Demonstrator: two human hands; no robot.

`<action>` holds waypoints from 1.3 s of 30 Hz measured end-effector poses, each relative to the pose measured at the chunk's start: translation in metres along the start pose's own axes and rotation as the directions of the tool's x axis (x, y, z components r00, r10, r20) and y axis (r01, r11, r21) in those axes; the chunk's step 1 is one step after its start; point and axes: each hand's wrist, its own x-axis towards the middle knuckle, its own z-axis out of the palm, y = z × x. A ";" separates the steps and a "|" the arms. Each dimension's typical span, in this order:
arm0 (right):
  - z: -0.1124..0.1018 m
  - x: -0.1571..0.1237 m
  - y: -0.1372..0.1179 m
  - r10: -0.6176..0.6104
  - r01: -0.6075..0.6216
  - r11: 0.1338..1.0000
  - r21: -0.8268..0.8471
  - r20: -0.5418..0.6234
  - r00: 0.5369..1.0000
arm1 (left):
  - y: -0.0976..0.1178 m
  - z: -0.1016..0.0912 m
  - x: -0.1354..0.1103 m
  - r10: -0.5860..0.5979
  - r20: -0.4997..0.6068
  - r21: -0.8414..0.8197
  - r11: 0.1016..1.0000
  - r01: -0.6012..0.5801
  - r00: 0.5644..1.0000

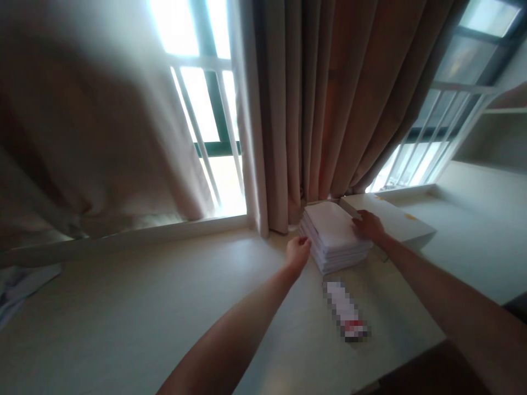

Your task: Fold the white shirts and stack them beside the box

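A thick stack of white folded sheets (334,227), paper or cloth, stands on the pale tabletop below the curtain. At its left side is my left hand (298,253), closed with the fingers curled in; whether anything is between them does not show. My right hand (369,226) is closed at the upper right edge of the stack, its fingertips on the top layers. A narrow blurred-out item (345,311), whitish with a red part, lies in front of the stack.
Right of the stack lies a flat white box (397,216) with yellow marks. Brown curtains (329,99) hang over barred windows behind the pale table (164,307). Some crumpled fabric (24,285) rests at the far left. A shelf (494,131) stands on the right.
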 end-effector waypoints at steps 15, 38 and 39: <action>0.187 -0.396 -0.110 -0.429 0.446 0.893 -0.061 0.185 0.884 | -0.094 -0.494 -0.297 0.218 -0.580 0.767 0.471 0.436 0.785; 0.158 -0.394 -0.147 -0.300 0.353 0.915 -0.195 0.255 0.919 | -0.093 -0.255 -0.277 -0.163 -0.253 0.423 0.868 0.260 0.954; 0.156 -0.390 -0.151 -0.279 0.332 0.928 -0.168 0.274 0.920 | -0.090 -0.226 -0.278 -0.186 -0.194 0.373 0.894 0.248 0.963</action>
